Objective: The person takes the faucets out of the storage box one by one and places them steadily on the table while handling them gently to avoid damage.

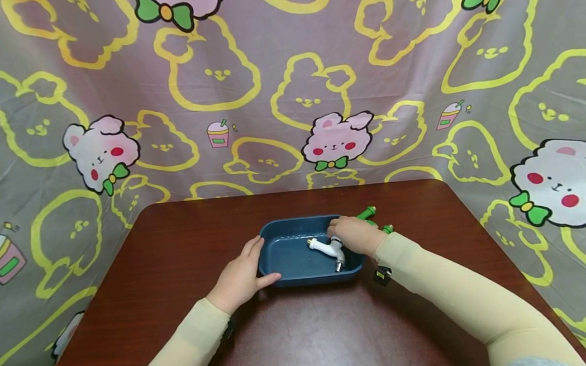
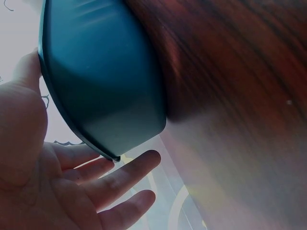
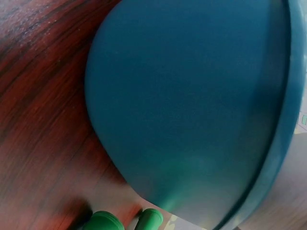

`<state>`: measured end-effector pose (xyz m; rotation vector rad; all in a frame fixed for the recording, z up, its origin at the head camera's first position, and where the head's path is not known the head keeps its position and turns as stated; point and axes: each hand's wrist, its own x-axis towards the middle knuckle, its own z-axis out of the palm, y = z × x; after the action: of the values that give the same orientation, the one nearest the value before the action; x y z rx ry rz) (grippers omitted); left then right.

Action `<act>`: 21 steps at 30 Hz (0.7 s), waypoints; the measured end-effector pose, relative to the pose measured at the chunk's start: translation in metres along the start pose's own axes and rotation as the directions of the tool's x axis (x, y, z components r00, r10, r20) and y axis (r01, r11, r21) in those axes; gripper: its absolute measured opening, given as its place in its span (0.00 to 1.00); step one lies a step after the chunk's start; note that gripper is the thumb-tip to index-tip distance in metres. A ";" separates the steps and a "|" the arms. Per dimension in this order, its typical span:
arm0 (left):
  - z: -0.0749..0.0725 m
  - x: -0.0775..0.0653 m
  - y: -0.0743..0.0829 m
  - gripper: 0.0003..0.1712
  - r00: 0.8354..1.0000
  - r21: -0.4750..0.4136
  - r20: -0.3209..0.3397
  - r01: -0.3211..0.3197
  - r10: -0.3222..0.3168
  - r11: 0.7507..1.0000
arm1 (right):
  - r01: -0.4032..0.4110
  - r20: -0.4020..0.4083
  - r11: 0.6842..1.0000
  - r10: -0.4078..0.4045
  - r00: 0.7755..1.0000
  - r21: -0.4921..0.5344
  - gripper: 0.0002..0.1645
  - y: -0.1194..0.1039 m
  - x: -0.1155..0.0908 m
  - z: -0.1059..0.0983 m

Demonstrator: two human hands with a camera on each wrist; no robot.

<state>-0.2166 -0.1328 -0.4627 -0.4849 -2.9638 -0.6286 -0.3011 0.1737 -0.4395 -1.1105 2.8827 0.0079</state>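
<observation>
A blue oblong plastic basin [image 1: 289,281] stands on the table. In the head view, my left hand [image 1: 240,276] rests at its left end, thumb over the near rim and fingers along the side. The left wrist view shows that hand [image 2: 72,182] with loosely extended fingers beside the basin wall [image 2: 105,81]. My right hand [image 1: 356,234] reaches over the right end and grips a faucet [image 1: 329,249] with a white lever and grey metal body. Its fingertips are partly hidden behind the faucet. In the right wrist view, the basin's outer wall [image 3: 192,105] fills most of the picture.
Green tubular pieces with brass-coloured ends [image 1: 367,213] lie right of the basin, partly behind my right hand; their green ends [image 3: 149,219] show low in the right wrist view. The brown wooden table [image 1: 302,328] meets a cartoon-printed curtain [image 1: 248,113] behind.
</observation>
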 end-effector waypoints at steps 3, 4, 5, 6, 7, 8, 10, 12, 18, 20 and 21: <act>0.000 0.000 0.000 0.58 1.000 -0.003 0.000 -0.001 0.001 1.000 | 0.020 -0.007 0.999 -0.020 1.000 -0.029 0.18 0.001 0.000 0.001; 0.000 0.000 0.000 0.58 1.000 -0.002 0.000 -0.002 0.002 1.000 | 0.026 -0.009 0.999 -0.026 1.000 -0.038 0.18 0.001 0.000 0.001; 0.000 0.000 0.000 0.58 1.000 -0.002 -0.001 -0.005 0.005 1.000 | 0.033 -0.011 0.998 -0.034 0.999 -0.049 0.18 0.002 0.000 0.002; -0.001 0.000 0.000 0.58 1.000 -0.001 -0.002 -0.007 0.007 1.000 | 0.041 -0.013 0.997 -0.042 0.999 -0.058 0.17 0.002 0.000 0.002; -0.001 0.000 0.000 0.58 1.000 -0.001 -0.003 -0.010 0.010 1.000 | 0.048 -0.016 0.997 -0.049 0.999 -0.067 0.17 0.003 0.000 0.002; -0.001 -0.001 0.000 0.57 1.000 0.001 -0.004 -0.013 0.013 1.000 | 0.054 -0.018 0.996 -0.056 0.998 -0.074 0.17 0.003 0.000 0.002; -0.001 -0.001 0.000 0.57 1.000 0.001 -0.006 -0.016 0.016 1.000 | 0.060 -0.021 0.994 -0.062 0.998 -0.090 0.16 0.003 0.000 0.002; -0.002 -0.001 0.000 0.57 1.000 -0.001 -0.007 -0.016 0.016 1.000 | 0.065 -0.024 0.993 -0.067 0.997 -0.101 0.16 0.004 -0.001 0.001; -0.001 -0.001 0.000 0.57 1.000 -0.005 -0.005 -0.005 0.005 1.000 | 0.073 -0.027 0.991 -0.077 0.997 -0.109 0.17 0.003 -0.005 -0.003; -0.001 -0.001 0.000 0.57 1.000 -0.006 -0.006 -0.004 0.004 1.000 | 0.074 -0.026 0.992 -0.077 0.997 -0.104 0.18 0.003 -0.006 -0.004; -0.001 -0.001 0.000 0.57 1.000 -0.006 -0.006 -0.004 0.004 1.000 | 0.075 -0.027 0.992 -0.078 0.997 -0.102 0.18 0.003 -0.007 -0.005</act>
<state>-0.2153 -0.1336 -0.4623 -0.4880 -2.9551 -0.6382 -0.2981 0.1799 -0.4339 -1.2485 2.8934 0.1356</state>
